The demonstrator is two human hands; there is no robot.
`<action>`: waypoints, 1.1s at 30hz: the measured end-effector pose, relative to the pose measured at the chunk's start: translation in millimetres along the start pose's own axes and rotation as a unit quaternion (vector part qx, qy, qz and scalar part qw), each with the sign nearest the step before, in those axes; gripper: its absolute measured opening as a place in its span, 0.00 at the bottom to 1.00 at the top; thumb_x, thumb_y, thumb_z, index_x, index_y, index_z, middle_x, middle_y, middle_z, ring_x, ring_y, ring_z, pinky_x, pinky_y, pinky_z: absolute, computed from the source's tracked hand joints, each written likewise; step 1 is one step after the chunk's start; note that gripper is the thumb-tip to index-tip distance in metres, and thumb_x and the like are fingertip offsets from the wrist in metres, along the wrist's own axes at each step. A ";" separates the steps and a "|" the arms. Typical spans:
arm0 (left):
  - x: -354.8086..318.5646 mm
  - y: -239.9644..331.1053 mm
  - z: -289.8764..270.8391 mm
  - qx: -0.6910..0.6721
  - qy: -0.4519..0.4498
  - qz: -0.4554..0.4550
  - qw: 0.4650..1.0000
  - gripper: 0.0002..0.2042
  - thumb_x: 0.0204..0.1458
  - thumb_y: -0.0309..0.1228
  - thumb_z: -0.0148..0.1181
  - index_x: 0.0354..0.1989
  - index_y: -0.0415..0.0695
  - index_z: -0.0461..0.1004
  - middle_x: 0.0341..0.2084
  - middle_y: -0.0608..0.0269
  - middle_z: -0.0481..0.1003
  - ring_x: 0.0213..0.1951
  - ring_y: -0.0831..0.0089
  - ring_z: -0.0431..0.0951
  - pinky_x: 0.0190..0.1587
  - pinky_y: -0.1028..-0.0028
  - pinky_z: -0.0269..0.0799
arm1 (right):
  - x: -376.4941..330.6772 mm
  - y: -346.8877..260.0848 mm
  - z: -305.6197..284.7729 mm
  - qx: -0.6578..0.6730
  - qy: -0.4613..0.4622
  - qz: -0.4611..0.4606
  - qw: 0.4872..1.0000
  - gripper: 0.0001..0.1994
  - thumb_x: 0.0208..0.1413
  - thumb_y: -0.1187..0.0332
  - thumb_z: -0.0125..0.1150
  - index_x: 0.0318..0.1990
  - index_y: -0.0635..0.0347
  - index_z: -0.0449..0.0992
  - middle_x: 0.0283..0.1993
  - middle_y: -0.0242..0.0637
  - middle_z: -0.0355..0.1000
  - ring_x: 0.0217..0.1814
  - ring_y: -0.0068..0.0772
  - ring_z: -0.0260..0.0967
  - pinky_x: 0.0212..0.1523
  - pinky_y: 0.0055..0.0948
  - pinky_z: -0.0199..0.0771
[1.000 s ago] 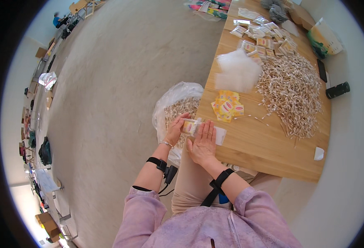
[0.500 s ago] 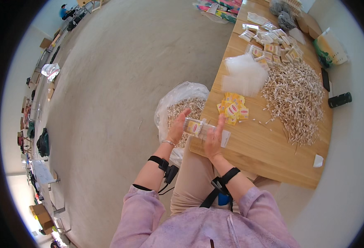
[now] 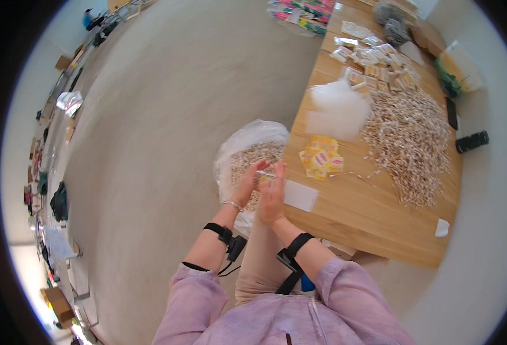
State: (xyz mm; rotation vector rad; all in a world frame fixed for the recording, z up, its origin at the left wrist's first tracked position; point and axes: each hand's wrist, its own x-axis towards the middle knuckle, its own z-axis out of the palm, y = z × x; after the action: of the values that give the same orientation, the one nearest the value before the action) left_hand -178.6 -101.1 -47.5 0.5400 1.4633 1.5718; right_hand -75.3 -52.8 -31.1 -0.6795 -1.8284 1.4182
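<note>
Between my two hands, over the table's near left corner, is a clear packet of cotton swabs (image 3: pixel 264 179) with a yellow card inside. My left hand (image 3: pixel 245 187) cups its left side. My right hand (image 3: pixel 273 199) presses from the right, fingers pointing up and covering much of the packet. Just right of that hand, a white sheet (image 3: pixel 300 195) lies on the tabletop. Beyond it is a small pile of yellow cards (image 3: pixel 322 158). Below and behind my hands stands a clear plastic bag (image 3: pixel 223 155) full of loose swabs on the floor.
A large heap of cotton swabs (image 3: pixel 408 144) covers the right of the wooden table (image 3: pixel 374 230). Clear empty sleeves (image 3: pixel 337 109) and several filled packets (image 3: pixel 380 66) lie farther back. A black cylinder (image 3: pixel 472 142) and a phone (image 3: pixel 452 113) are by the wall.
My right hand has moved left toward my left hand, so the hands are closer together and the packet is more covered. More of the white sheet shows.
</note>
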 end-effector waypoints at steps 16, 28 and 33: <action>-10.6 37.9 107.8 0.514 0.055 0.289 0.806 0.21 0.45 0.23 0.57 0.51 0.38 0.68 0.48 0.52 0.69 0.53 0.55 0.66 0.61 0.62 0.56 | 53.6 28.0 -222.8 -0.534 0.220 -0.020 0.816 0.15 0.50 0.73 0.51 0.47 0.57 0.73 0.51 0.41 0.66 0.58 0.44 0.59 0.58 0.40 0.59; 8.9 -17.7 237.1 0.590 -0.065 0.355 0.722 0.25 0.46 0.25 0.52 0.57 0.36 0.62 0.54 0.50 0.64 0.59 0.56 0.60 0.64 0.61 0.51 | -24.5 31.0 -274.7 -0.352 0.089 -0.107 0.926 0.07 0.45 0.78 0.56 0.34 0.63 0.74 0.41 0.42 0.70 0.50 0.46 0.66 0.51 0.38 0.67; 5.9 -13.9 249.1 0.543 0.015 0.319 0.777 0.22 0.46 0.21 0.53 0.54 0.38 0.65 0.50 0.52 0.66 0.53 0.55 0.64 0.58 0.60 0.57 | -25.4 33.3 -294.2 -0.332 0.141 -0.050 0.931 0.09 0.45 0.76 0.59 0.37 0.58 0.74 0.44 0.41 0.69 0.52 0.45 0.64 0.53 0.40 0.64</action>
State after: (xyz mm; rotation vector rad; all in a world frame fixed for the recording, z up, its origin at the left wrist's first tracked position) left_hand 23.4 40.8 -10.7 1.8375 2.3020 0.9873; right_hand 173.3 110.0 -27.0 -1.0382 -2.0628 0.5680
